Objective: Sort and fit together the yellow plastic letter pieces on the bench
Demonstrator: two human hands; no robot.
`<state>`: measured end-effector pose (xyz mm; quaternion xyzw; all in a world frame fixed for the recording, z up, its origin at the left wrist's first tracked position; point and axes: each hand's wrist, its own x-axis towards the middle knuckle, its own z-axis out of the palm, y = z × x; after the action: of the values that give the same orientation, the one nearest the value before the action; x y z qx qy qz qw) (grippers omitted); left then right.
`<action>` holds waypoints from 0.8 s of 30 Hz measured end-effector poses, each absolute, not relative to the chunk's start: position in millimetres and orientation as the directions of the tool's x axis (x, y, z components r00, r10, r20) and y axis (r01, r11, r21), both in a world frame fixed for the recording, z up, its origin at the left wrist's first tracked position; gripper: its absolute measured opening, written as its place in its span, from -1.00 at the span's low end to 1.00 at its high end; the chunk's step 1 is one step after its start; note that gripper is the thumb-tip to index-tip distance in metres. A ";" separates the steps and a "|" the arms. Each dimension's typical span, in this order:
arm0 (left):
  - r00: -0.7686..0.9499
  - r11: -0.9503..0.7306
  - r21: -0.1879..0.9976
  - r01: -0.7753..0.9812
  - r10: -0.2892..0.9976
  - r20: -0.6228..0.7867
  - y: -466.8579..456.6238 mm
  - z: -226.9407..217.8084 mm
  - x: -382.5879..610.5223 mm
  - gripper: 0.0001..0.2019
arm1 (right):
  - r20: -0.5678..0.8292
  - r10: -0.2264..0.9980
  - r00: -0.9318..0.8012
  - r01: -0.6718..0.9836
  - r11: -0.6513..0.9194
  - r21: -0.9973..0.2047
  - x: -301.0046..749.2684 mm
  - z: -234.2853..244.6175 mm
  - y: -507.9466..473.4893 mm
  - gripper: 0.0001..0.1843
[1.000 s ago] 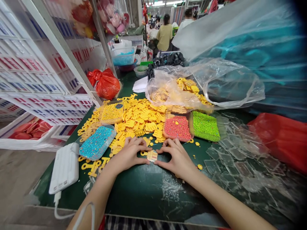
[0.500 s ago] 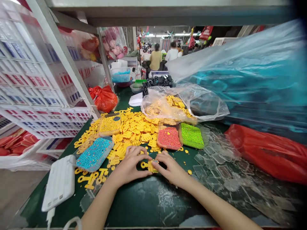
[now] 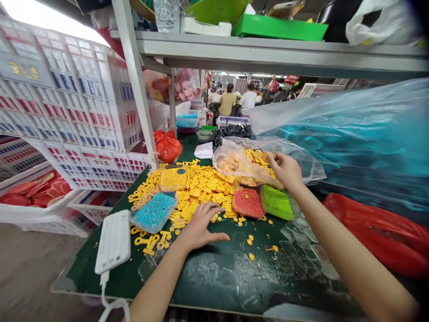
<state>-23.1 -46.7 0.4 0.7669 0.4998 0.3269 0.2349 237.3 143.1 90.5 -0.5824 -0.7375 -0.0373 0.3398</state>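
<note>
My left hand rests low over the green table with its fingers spread and nothing in it, beside a heap of yellow plastic pieces. My right hand is stretched forward to a clear plastic bag that contains more yellow pieces. Its thumb and fingers are drawn together at the edge of those pieces; what they hold, if anything, blends into the yellow behind. Between the hands stand trays of red beads and green beads. Blue beads fill a tray left of my left hand.
A tray of yellow beads sits in the heap. At left lies a white power bank with a cable. Clear plastic scraps and a red bag are at right. A shelf crosses above; stacked crates stand left.
Both hands were together on a yellow piece. They have parted: the left has let go and opened, while the right has moved forward to the clear bag. The view has shifted.
</note>
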 end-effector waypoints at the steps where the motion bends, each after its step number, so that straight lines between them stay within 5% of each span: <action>1: 0.286 -0.395 0.683 0.614 0.918 0.275 -47.3 0.8 -22.9 -0.37 | 0.546 0.830 -0.114 0.917 0.299 -0.264 234.1 93.3 153.4 -0.58; 6: 0.338 -0.444 0.673 0.591 0.894 0.294 -51.8 2.0 -16.9 -0.52 | 0.643 0.651 -0.403 0.863 0.504 0.031 200.9 78.3 140.4 -0.62; 8: 0.369 -0.466 0.671 0.578 0.882 0.294 -53.3 0.8 -12.9 -0.53 | 0.605 0.558 -0.568 0.739 0.670 0.077 184.5 64.1 114.7 -0.69; 11: 0.404 -0.488 0.660 0.571 0.867 0.292 -53.7 -2.5 -8.4 -0.54 | 0.453 0.561 -0.693 0.684 0.710 0.167 162.6 43.5 81.8 -0.73; 14: 0.420 -0.510 0.630 0.585 0.855 0.302 -51.9 -5.6 -8.3 -0.55 | 0.347 0.636 -0.689 0.719 0.660 0.219 147.3 29.2 72.2 -0.75; 24: 0.424 -0.552 0.418 0.722 0.830 0.364 -47.8 -9.0 -9.2 -0.59 | 0.317 0.794 -0.518 0.853 0.504 0.132 129.5 19.3 97.5 -0.73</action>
<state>-9.2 -47.8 -9.0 0.8379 0.4628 0.2718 0.0993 129.5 97.5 19.3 -0.4786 -0.8605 -0.1371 0.1081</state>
